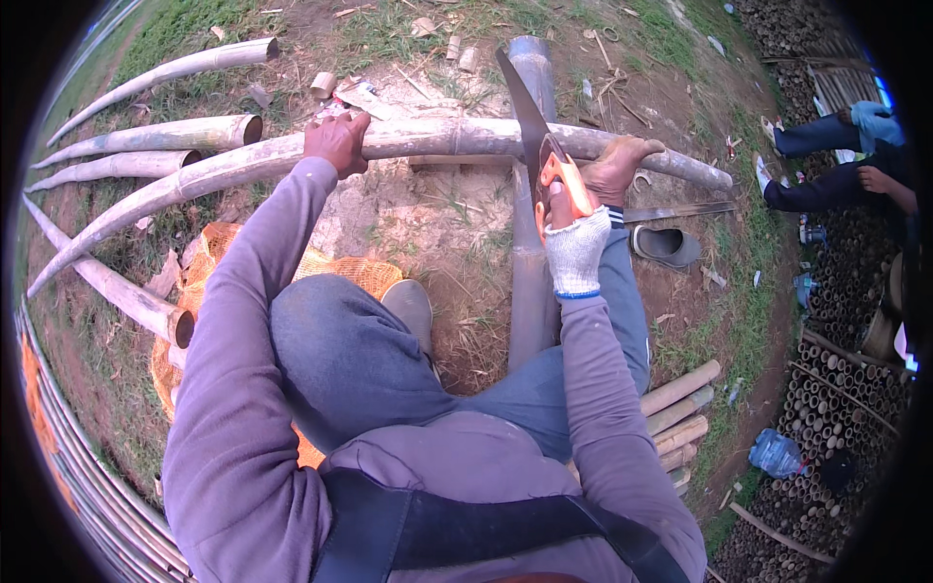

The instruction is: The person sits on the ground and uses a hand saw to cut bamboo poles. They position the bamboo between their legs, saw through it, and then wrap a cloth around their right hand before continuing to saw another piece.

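Note:
A long bamboo pole (428, 138) lies across in front of me, resting on a thicker bamboo beam (532, 291) that runs away from me. My left hand (336, 142), bare, is wrapped over the pole left of the beam. In a white knitted glove, my right hand (575, 243) grips the orange handle of a handsaw (526, 105). The saw's blade stands across the pole close to where it meets the beam, its tip pointing away; how deep it sits is hidden. My bare right foot (620, 167) presses on the pole right of the saw.
More bamboo poles (185, 134) lie at the left, and short cut lengths (680, 408) are at the right. Orange netting (209, 255) spreads by my left knee. A grey clog (667, 246) sits beside my right leg. Another person's legs (816, 136) and stacked bamboo pieces (826, 408) are far right.

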A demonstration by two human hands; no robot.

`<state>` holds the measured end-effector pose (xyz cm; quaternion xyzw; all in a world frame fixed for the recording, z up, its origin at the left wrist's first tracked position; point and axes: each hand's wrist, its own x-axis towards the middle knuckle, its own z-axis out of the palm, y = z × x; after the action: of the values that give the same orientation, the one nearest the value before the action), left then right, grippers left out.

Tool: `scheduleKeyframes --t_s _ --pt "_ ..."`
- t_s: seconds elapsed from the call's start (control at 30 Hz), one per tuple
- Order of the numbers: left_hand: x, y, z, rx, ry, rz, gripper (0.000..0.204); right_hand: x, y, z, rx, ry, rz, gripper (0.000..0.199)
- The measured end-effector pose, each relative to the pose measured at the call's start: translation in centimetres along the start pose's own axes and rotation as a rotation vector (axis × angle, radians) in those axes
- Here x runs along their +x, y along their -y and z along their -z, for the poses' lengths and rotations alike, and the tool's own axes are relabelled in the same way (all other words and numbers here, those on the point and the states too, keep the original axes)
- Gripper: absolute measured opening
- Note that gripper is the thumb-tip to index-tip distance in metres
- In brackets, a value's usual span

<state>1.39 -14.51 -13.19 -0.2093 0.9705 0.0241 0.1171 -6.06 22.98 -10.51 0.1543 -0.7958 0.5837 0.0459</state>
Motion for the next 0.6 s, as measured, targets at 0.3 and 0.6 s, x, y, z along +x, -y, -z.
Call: scheduleKeyframes --t_s 0.3,0.6 --pt "0.0 0.8 -0.5 0.062 -0.008 0.031 0.062 -12.7 1.1 5.7 -0.031 0.014 -0.079 0.021" --pt "0.3 1.1 0.0 0.009 0.008 0.027 0.063 -5.6 -1.1 3.1 -0.157 0.062 0.042 0.019"
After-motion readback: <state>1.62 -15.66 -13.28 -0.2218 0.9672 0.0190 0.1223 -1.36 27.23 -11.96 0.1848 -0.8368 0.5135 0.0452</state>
